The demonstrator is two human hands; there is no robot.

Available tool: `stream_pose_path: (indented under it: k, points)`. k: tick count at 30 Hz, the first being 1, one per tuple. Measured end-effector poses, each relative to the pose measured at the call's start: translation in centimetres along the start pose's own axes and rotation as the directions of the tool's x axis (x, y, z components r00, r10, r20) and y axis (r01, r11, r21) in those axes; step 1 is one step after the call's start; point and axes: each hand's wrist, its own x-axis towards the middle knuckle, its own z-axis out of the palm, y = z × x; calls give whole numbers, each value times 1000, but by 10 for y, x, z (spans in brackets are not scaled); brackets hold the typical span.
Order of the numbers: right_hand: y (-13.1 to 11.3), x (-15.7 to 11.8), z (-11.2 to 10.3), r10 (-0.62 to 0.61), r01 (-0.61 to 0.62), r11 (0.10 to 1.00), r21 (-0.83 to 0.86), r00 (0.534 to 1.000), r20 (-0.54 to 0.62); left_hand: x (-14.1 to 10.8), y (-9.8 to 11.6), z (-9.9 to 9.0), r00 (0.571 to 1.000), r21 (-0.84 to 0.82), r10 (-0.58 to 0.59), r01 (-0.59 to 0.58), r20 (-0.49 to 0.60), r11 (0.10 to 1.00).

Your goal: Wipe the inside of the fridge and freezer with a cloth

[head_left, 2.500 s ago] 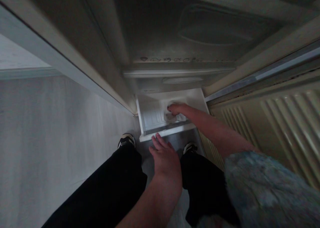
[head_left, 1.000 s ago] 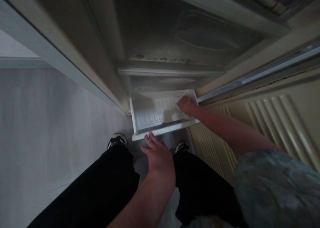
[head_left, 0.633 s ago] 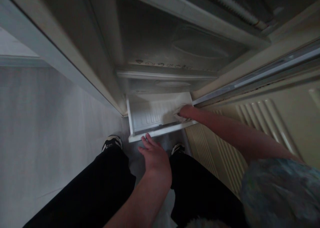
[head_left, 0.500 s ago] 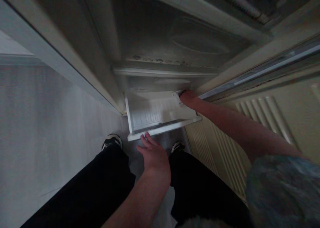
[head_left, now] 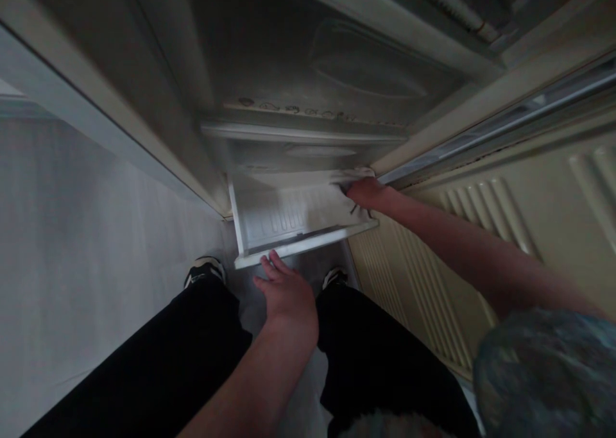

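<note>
A shallow white drawer (head_left: 255,210) is pulled out at the bottom of a refrigerator or freezer compartment. My left hand (head_left: 289,294) is at the drawer's front edge, palm down, with its fingers stretched out and their tips touching the rim. Inside the drawer's right back corner is my right hand (head_left: 368,193), fingers curled and mostly hidden. Small dark bits show beside and below it, too dim to name; what it holds cannot be made out.
Closed drawer fronts (head_left: 308,133) with small food drawings rise above the open drawer. On the right stands a ribbed cream door panel (head_left: 418,258); on the left, the cabinet's side edge (head_left: 158,143). My shoes (head_left: 206,270) and black-trousered legs flank the drawer on the grey floor (head_left: 110,245).
The view has shifted slightly, so everything sits further left. My right hand has moved a little within the drawer's right corner, and dark bits now show below it. My left hand stays at the rim.
</note>
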Motion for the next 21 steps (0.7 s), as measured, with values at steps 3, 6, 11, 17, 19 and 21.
stream_pose_path:
  k: [3,6,11,17,19,21]
  points:
    - [-6,-33,19,-22,24,1000,-9,991,131,0,2,2,999,0,-21,21,-35,1000]
    - [-13,-53,34,-46,42,999,30,985,169,0,3,4,998,-18,-46,45,-41,999]
    - [-59,-35,24,-199,178,976,129,964,175,-1,1,4,999,-63,-51,49,-20,997]
    - [-190,9,-5,-675,606,673,424,738,15,-3,-3,-1,999,-47,-1,3,35,999]
    - [-216,19,-14,-705,622,617,482,709,-11,-4,-3,-2,999,-24,3,-1,54,1000]
    - [-217,23,-18,-668,583,675,452,744,37,-4,-2,-4,998,-7,0,0,55,1000]
